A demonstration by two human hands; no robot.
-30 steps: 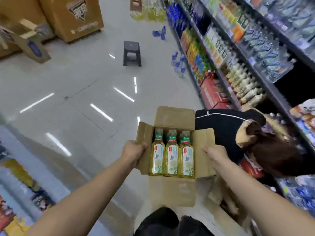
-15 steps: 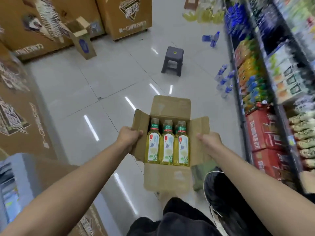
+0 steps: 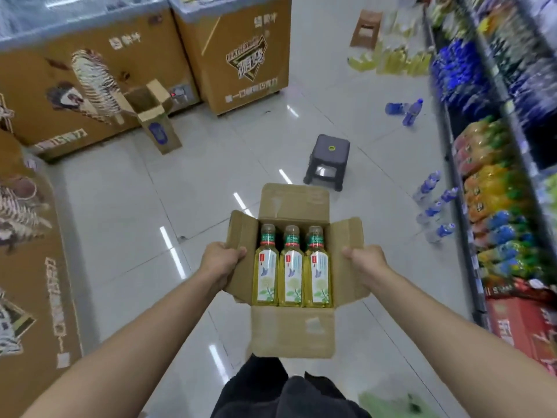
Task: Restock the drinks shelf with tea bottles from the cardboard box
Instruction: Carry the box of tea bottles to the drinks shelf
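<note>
I carry an open cardboard box (image 3: 294, 333) in front of me, above the floor. My left hand (image 3: 221, 262) grips its left side flap and my right hand (image 3: 363, 262) grips its right side flap. Three tea bottles (image 3: 291, 267) with yellow-green liquid and pale labels show side by side in the box, caps pointing away from me. The drinks shelf (image 3: 494, 188) runs along the right edge of the view, packed with coloured bottles.
A dark plastic stool (image 3: 328, 161) stands on the tiled floor ahead. Several water bottles (image 3: 431, 203) stand on the floor by the shelf. Brown freezer cabinets (image 3: 235, 52) line the back and left. A small open carton (image 3: 156, 116) stands by them. Red cases (image 3: 524, 321) sit low right.
The view has swung left and away from the shelf. The crouching person seen earlier at the right is out of view. Both hands keep their hold on the box.
</note>
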